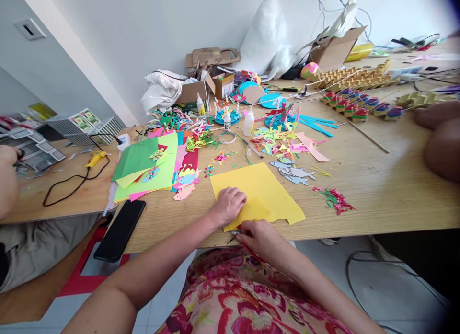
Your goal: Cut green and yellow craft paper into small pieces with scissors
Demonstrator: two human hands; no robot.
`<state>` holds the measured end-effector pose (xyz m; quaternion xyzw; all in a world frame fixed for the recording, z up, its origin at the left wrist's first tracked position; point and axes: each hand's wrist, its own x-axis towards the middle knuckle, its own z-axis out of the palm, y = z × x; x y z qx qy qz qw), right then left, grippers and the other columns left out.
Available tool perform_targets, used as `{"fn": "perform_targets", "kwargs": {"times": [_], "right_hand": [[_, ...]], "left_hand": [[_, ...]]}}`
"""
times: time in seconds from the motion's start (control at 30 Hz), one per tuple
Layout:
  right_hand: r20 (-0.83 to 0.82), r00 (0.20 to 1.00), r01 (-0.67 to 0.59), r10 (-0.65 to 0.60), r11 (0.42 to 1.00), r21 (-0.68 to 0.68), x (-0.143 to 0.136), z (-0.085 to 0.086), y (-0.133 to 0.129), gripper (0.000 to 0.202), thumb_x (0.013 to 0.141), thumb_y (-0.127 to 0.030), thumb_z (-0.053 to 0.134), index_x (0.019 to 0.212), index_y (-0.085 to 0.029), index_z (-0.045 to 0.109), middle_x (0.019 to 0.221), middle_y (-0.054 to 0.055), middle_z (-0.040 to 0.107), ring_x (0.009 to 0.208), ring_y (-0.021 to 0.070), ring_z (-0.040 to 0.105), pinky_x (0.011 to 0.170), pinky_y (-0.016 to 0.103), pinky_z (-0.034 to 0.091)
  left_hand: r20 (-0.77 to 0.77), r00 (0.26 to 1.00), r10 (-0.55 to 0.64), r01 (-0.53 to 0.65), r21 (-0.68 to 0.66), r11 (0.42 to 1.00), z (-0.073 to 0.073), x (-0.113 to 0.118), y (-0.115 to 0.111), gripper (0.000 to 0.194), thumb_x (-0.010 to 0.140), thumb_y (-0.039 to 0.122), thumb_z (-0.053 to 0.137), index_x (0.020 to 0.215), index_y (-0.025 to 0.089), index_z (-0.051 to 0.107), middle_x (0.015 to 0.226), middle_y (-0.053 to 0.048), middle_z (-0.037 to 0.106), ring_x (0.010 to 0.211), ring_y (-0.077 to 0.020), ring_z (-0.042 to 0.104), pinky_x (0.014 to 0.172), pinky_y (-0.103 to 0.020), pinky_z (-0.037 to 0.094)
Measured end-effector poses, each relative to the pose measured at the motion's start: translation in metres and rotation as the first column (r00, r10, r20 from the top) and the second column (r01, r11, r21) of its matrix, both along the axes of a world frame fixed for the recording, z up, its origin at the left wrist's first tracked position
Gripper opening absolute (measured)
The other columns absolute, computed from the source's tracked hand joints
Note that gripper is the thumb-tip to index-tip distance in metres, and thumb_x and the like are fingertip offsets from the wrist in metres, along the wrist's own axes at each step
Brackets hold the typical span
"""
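A large sheet of yellow paper (pixel 266 185) lies at the table's front edge, with a notch at its lower right corner. On its left part rests my left hand (pixel 231 204), fingers curled and closed on the paper. My right hand (pixel 260 238) is just below the sheet's front edge, closed around scissors (pixel 234 235) with red handles; the blades point left and look partly open. Cut-out paper fish (pixel 293 172) lie beyond the sheet on the right. More fish cut-outs (pixel 187 180) lie to the left, beside stacked coloured paper (pixel 143 161).
A black phone (pixel 120 231) overhangs the front edge. Glue bottles (pixel 248 122), a tape roll (pixel 226 138) and paper scraps (pixel 276 142) stand or lie farther back. Red-and-green shreds (pixel 336 200) are at right. Another person's hand (pixel 9 180) shows at left; another person's arm (pixel 443 142) at right.
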<state>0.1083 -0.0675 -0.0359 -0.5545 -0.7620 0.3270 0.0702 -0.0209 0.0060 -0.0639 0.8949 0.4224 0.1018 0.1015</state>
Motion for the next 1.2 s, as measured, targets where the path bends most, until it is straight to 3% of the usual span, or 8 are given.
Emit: {"fn": "perform_targets", "kwargs": {"times": [0.27, 0.47, 0.63, 0.77, 0.93, 1.07, 1.13, 1.2], "right_hand": [[-0.046, 0.998, -0.054, 0.052, 0.998, -0.033, 0.003, 0.007, -0.008, 0.014, 0.072, -0.022, 0.053, 0.061, -0.016, 0.06, 0.053, -0.002, 0.055, 0.047, 0.0086, 0.038, 0.045, 0.019, 0.023], [-0.089, 0.995, -0.049, 0.047, 0.999, -0.022, 0.034, 0.023, -0.012, 0.02, 0.076, -0.024, 0.049, 0.057, -0.017, 0.054, 0.05, -0.005, 0.049, 0.047, 0.0083, 0.038, 0.045, 0.018, 0.025], [-0.019, 0.988, 0.154, -0.153, 0.982, 0.106, 0.075, 0.034, -0.006, 0.025, 0.081, -0.031, 0.041, 0.062, -0.019, 0.051, 0.052, -0.002, 0.053, 0.048, 0.0112, 0.044, 0.046, 0.021, 0.028], [0.052, 0.966, 0.243, -0.254, 0.956, 0.162, 0.099, 0.039, -0.002, 0.026, 0.081, -0.035, 0.038, 0.062, -0.021, 0.05, 0.053, 0.001, 0.056, 0.049, 0.0141, 0.048, 0.046, 0.023, 0.031], [0.128, 0.946, 0.271, -0.297, 0.944, 0.188, 0.115, 0.032, 0.004, 0.026, 0.08, -0.036, 0.038, 0.061, -0.022, 0.049, 0.055, 0.002, 0.059, 0.049, 0.0157, 0.052, 0.046, 0.024, 0.031], [0.235, 0.914, 0.293, -0.332, 0.938, 0.186, 0.122, 0.018, 0.012, 0.023, 0.08, -0.034, 0.038, 0.063, -0.023, 0.049, 0.056, 0.003, 0.06, 0.053, 0.0192, 0.057, 0.047, 0.024, 0.03], [0.269, 0.899, 0.298, -0.345, 0.934, 0.199, 0.123, 0.013, 0.017, 0.02, 0.079, -0.032, 0.038, 0.064, -0.023, 0.049, 0.057, 0.004, 0.062, 0.055, 0.0208, 0.058, 0.046, 0.025, 0.029], [0.282, 0.894, 0.296, -0.348, 0.932, 0.209, 0.123, 0.009, 0.023, 0.019, 0.079, -0.03, 0.038, 0.066, -0.023, 0.048, 0.058, 0.004, 0.062, 0.056, 0.0217, 0.059, 0.046, 0.025, 0.028]], "left_hand": [[0.007, 1.0, 0.002, -0.002, -0.043, 0.999, 0.003, 0.0, -0.001, 0.012, 0.083, 0.023, 0.041, 0.085, 0.021, 0.053, 0.088, -0.002, 0.054, 0.087, -0.0172, 0.045, 0.08, -0.031, 0.035], [0.036, 0.999, 0.01, -0.007, -0.085, 0.996, 0.008, 0.0, 0.0, 0.011, 0.081, 0.018, 0.043, 0.084, 0.02, 0.054, 0.088, -0.002, 0.056, 0.088, -0.0163, 0.047, 0.082, -0.031, 0.037], [0.076, 0.997, -0.012, 0.019, -0.097, 0.995, 0.024, -0.006, 0.002, 0.013, 0.079, 0.017, 0.046, 0.09, 0.019, 0.053, 0.093, -0.002, 0.058, 0.091, -0.0145, 0.05, 0.083, -0.027, 0.04], [0.098, 0.995, 0.014, -0.006, -0.085, 0.996, 0.035, -0.014, 0.01, 0.022, 0.077, 0.018, 0.051, 0.099, 0.017, 0.052, 0.102, -0.005, 0.057, 0.098, -0.0162, 0.048, 0.089, -0.029, 0.038], [-0.003, 1.0, -0.007, 0.007, -0.113, 0.994, 0.035, -0.01, 0.012, 0.038, 0.075, 0.03, 0.054, 0.11, 0.017, 0.048, 0.112, -0.008, 0.053, 0.108, -0.0199, 0.045, 0.094, -0.033, 0.035], [-0.076, 0.991, -0.111, 0.097, -0.167, 0.981, 0.029, 0.0, -0.005, 0.074, 0.06, 0.052, 0.063, 0.123, 0.021, 0.037, 0.128, -0.012, 0.041, 0.12, -0.0277, 0.034, 0.098, -0.043, 0.029], [-0.072, 0.989, -0.133, 0.118, -0.177, 0.977, 0.029, 0.001, -0.007, 0.078, 0.059, 0.055, 0.062, 0.125, 0.024, 0.033, 0.132, -0.012, 0.038, 0.122, -0.0281, 0.031, 0.099, -0.045, 0.027], [-0.055, 0.994, -0.096, 0.087, -0.161, 0.983, 0.032, 0.0, 0.001, 0.07, 0.064, 0.049, 0.061, 0.124, 0.024, 0.034, 0.129, -0.01, 0.041, 0.12, -0.0252, 0.034, 0.098, -0.042, 0.028]]}}
